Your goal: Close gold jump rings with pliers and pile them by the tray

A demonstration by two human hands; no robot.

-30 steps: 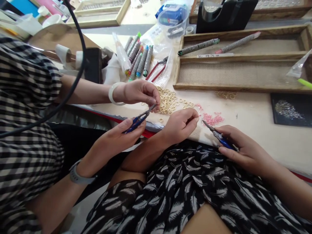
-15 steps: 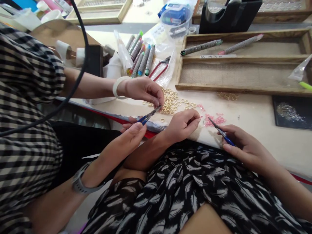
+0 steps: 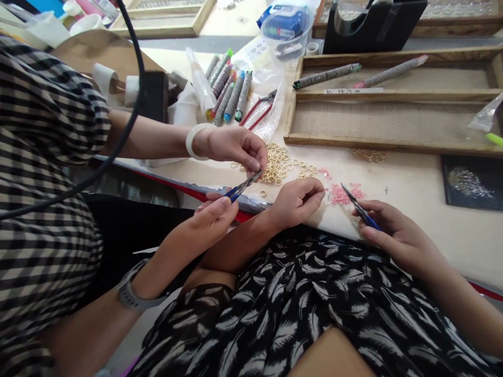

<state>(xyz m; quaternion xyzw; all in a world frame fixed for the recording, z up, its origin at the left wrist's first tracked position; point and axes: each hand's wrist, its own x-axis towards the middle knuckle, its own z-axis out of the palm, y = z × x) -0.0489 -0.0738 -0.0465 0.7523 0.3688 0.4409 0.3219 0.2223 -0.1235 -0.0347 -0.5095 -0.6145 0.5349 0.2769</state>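
My left hand (image 3: 301,201) is closed in a pinch at the table's front edge; what its fingertips hold is too small to name. Wrapped in my right hand (image 3: 389,230) are blue-handled pliers (image 3: 357,206), their tip pointing up and left over a pile of small pink pieces (image 3: 341,194). The pink pile lies on the pale table between my two hands. Just behind my left hand is a heap of gold rings (image 3: 277,163), with one loose ring (image 3: 263,193) to its left. A few more gold rings (image 3: 368,155) lie by the wooden tray.
A co-worker's hands (image 3: 238,146) work at the left with similar pliers (image 3: 244,187). Behind are a wooden tray (image 3: 387,142), wire-wrapped rods (image 3: 232,97), red-handled cutters (image 3: 259,111) and a black tape dispenser (image 3: 371,31). A dark mat (image 3: 456,193) lies right; a black cable (image 3: 137,94) hangs left.
The pliers in my right hand have turned slightly, their tip now a little higher and further right. My left hand stays pinched in nearly the same place.
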